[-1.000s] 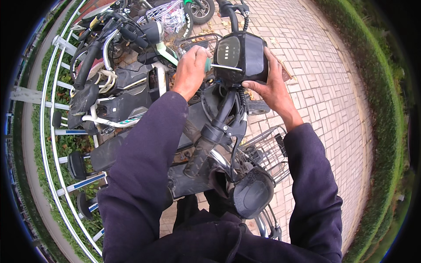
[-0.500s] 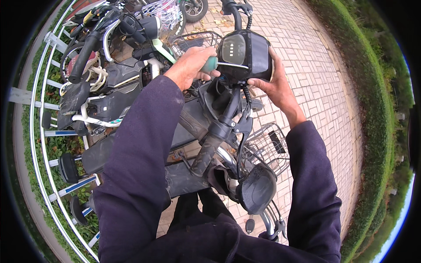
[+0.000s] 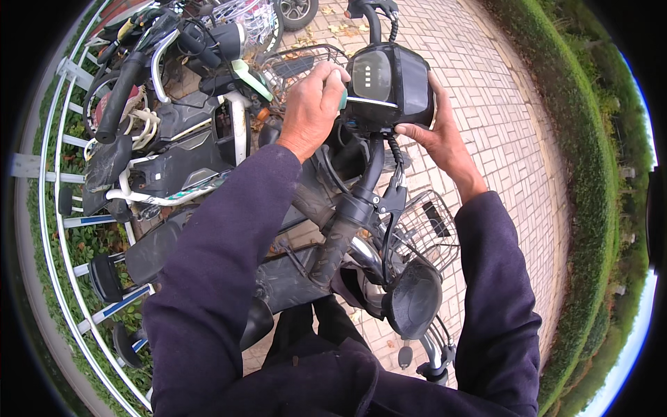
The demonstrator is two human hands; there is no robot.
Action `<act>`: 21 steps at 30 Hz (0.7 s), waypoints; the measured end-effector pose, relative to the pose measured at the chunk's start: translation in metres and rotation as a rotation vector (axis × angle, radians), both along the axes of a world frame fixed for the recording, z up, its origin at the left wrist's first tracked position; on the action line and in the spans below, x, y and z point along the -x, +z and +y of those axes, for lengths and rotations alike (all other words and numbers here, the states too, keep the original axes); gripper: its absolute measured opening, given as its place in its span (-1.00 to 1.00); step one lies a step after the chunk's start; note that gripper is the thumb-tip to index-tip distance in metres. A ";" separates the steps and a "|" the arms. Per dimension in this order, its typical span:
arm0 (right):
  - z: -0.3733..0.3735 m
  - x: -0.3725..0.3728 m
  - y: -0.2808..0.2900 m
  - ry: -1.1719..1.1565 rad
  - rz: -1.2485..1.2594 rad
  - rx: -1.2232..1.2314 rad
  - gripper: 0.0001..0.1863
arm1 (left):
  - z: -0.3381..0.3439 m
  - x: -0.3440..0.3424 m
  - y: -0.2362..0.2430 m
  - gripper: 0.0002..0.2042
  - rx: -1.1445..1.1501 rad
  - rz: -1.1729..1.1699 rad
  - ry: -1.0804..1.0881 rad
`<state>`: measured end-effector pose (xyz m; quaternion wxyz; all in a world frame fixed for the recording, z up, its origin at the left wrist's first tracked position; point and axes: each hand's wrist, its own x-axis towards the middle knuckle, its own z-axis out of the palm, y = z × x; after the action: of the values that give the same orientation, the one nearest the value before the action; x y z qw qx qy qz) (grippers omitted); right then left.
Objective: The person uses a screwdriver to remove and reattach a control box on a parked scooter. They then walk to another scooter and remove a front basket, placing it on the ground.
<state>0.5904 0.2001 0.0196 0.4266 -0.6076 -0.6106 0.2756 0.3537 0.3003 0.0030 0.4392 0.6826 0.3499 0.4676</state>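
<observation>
My left hand (image 3: 314, 104) is closed round the green handle of a screwdriver (image 3: 372, 102). Its thin metal shaft points right, across the lower front of a black rounded headlight housing (image 3: 414, 87). That housing sits on an electric bike's handlebar and carries a small display panel (image 3: 371, 75) with a few light marks. My right hand (image 3: 445, 139) grips the housing from its right side, thumb at the lower edge and fingers along the far side. Just below are the handlebar's grip (image 3: 335, 250) and a brake lever (image 3: 393, 221). Most of the screwdriver handle is hidden by my fingers.
Several parked bikes (image 3: 184, 163) crowd the left, beside a white metal railing (image 3: 48, 208). A wire basket (image 3: 427, 229) and a round black mirror-like part (image 3: 415, 299) lie below the handlebar. Brick paving (image 3: 514, 174) stretches right to a green hedge (image 3: 597, 187).
My left hand has turned over the screwdriver handle, its back now facing up and covering more of it. My right hand keeps its hold on the housing.
</observation>
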 end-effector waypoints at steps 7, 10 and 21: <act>0.001 0.004 0.005 0.013 0.075 0.017 0.23 | -0.007 0.000 0.000 -0.69 0.450 -0.355 -0.148; 0.001 0.004 0.005 0.023 0.087 -0.004 0.23 | 0.005 0.005 0.013 -0.56 0.897 -0.224 -0.156; 0.000 -0.001 0.002 0.006 -0.075 -0.012 0.23 | 0.002 -0.010 0.001 -0.70 -0.040 0.050 0.128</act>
<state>0.5912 0.2003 0.0212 0.4062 -0.6131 -0.6296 0.2504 0.3633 0.3025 0.0035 0.3858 0.6789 0.3944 0.4845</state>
